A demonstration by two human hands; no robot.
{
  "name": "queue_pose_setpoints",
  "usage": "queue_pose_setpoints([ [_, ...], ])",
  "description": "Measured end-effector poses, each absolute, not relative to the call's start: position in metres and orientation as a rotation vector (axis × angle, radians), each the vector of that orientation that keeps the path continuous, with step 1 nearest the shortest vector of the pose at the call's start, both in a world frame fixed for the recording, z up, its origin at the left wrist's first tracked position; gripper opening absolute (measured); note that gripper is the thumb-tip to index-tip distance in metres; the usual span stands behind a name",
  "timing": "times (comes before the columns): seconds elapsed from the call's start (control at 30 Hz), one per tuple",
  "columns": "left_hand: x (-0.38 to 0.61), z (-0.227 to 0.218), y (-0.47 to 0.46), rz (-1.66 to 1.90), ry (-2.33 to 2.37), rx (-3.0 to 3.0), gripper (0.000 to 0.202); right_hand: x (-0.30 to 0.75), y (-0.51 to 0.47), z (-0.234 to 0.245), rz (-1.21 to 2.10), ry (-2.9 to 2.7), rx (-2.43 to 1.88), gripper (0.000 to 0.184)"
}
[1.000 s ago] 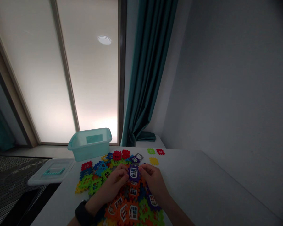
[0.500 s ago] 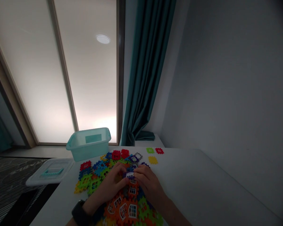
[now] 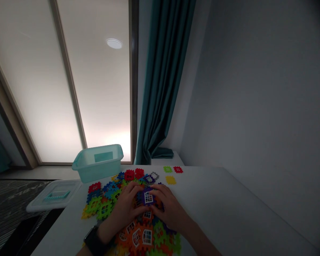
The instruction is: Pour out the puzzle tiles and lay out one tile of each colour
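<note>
One purple tile (image 3: 148, 197) pressed between left hand (image 3: 125, 206) and right hand (image 3: 169, 208)

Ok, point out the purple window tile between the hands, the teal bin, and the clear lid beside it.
Purple window tile (image 3: 144, 196): head view, on its purple body, left of the white window.
Teal plastic bin (image 3: 97, 173): head view, on its front wall.
Clear plastic lid (image 3: 56, 203): head view, on its top, just below the teal strip.

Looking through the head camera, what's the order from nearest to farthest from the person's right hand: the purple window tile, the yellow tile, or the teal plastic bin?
From the right hand:
1. purple window tile: touching the fingers, on the pile between the hands.
2. yellow square tile: beyond the hand, apart on the table.
3. teal plastic bin: farthest, past the pile, towards the left.
</note>
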State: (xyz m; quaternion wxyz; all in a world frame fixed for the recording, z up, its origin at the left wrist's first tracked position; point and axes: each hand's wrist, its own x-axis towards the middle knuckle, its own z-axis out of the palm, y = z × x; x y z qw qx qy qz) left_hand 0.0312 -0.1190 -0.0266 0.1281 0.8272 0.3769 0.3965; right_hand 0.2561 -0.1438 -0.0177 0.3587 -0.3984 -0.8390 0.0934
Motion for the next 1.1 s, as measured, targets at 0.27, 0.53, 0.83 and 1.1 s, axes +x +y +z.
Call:
queue_pose_setpoints([
  [0.27, 0.042, -0.021, -0.118, 0.964, 1.132, 2.566, 0.045, 0.296, -0.136, -0.028, 0.238, -2.158, -1.131, 0.041],
  [0.53, 0.068, -0.005, -0.113, 0.694, 0.982, 2.785, 0.033, 0.356, -0.128, -0.050, 0.297, -2.077, -1.300, 0.035],
  [0.83, 0.112, 0.000, -0.085, 0.408, 0.714, 2.991, 0.026, 0.375, -0.111, -0.077, 0.328, -2.091, -1.495, 0.029],
  [1.1, 0.127, -0.010, -0.074, 0.291, 0.679, 2.990, 0.039, 0.370, -0.108, -0.078, 0.277, -2.095, -1.566, 0.027],
])
